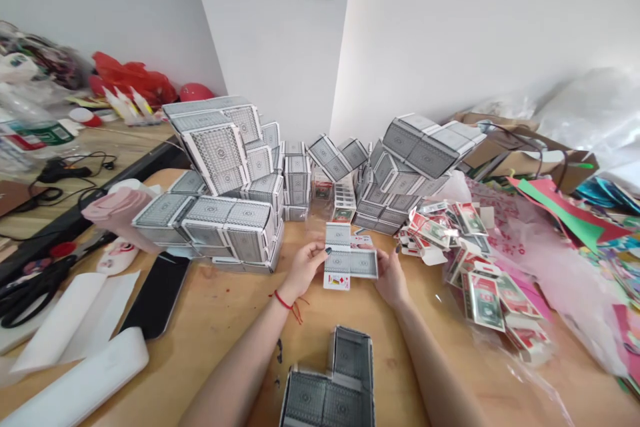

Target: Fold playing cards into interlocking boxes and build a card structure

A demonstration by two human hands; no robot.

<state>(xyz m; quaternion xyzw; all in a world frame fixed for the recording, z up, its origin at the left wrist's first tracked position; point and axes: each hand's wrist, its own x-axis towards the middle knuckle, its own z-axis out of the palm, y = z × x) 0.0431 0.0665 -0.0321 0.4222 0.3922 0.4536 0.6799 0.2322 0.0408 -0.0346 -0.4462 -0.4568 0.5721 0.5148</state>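
Observation:
A few interlocked playing cards (363, 263), mostly grey patterned backs up, form an L-like piece above the table. One card end below shows a face with a red diamond. My left hand (304, 272), with a red string bracelet, pinches their left side, its dark-nailed thumb on top. At their right edge, my right hand (391, 278) has thumb and fingers apart, the fingertips beside or touching the card; exact contact is unclear. Another face-up card (361, 240) lies just behind. Between my forearms, near the front, sits a folded-card block (353, 357) with an L-shaped outline.
Stacks of card-built blocks stand at back left (227, 220) and back right (415, 147). Opened red-and-green card boxes (483, 297) lie to the right beside plastic bags. A black phone (157, 293), scissors (37, 290) and white rolls (80, 383) are on the left.

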